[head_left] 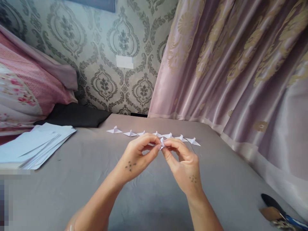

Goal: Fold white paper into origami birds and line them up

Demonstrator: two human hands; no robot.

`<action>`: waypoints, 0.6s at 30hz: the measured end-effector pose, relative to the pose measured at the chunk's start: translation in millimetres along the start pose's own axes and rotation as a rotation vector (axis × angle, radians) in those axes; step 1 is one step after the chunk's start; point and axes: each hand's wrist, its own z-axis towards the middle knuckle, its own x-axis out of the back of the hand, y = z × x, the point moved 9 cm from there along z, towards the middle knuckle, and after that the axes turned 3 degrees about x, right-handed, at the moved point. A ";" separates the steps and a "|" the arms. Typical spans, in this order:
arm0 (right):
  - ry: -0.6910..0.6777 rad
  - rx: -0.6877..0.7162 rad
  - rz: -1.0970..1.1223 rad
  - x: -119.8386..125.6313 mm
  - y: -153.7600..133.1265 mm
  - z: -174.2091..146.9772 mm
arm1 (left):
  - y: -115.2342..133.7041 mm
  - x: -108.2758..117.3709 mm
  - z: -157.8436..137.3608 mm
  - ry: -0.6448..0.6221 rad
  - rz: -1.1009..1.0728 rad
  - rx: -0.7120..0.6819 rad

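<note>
A small folded piece of white paper (162, 142) is held up in front of me, pinched from both sides. My left hand (141, 154) is closed on its left edge with thumb and fingertips. On the other side, my right hand (184, 160) grips it between thumb and forefinger. Behind my hands, several white folded-paper figures (115, 130) stand in a row across the grey cloth surface (149, 199). Each has flat pointed sides and a raised middle, and my fingers partly cover some of them.
A stack of white paper sheets (31, 144) lies at the left, by a folded black cloth (77, 114). Pink floral fabric (29, 83) hangs at far left. A long pink curtain (216, 64) borders the right side. Dark and brown items (273, 213) lie at the lower right.
</note>
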 end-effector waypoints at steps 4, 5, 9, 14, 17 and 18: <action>-0.018 -0.012 -0.013 0.0 -0.9 0.1 | -2.7 1.0 -0.2 -0.033 -0.031 -0.002; -0.025 -0.019 -0.011 -0.4 -0.5 0.0 | -2.6 1.1 0.0 -0.038 -0.033 -0.006; -0.053 -0.055 0.007 -3.1 2.7 -0.8 | 0.0 1.0 1.0 -0.017 -0.011 -0.009; -0.057 -0.057 0.017 -4.9 1.7 -0.6 | -2.6 1.6 0.1 0.061 -0.059 0.043; -0.053 -0.048 0.018 -3.8 -0.6 0.0 | -8.2 -1.7 -0.9 0.052 -0.170 0.071; -0.045 -0.044 0.017 -2.7 -1.4 0.3 | -10.8 -2.2 -1.1 0.052 -0.228 0.084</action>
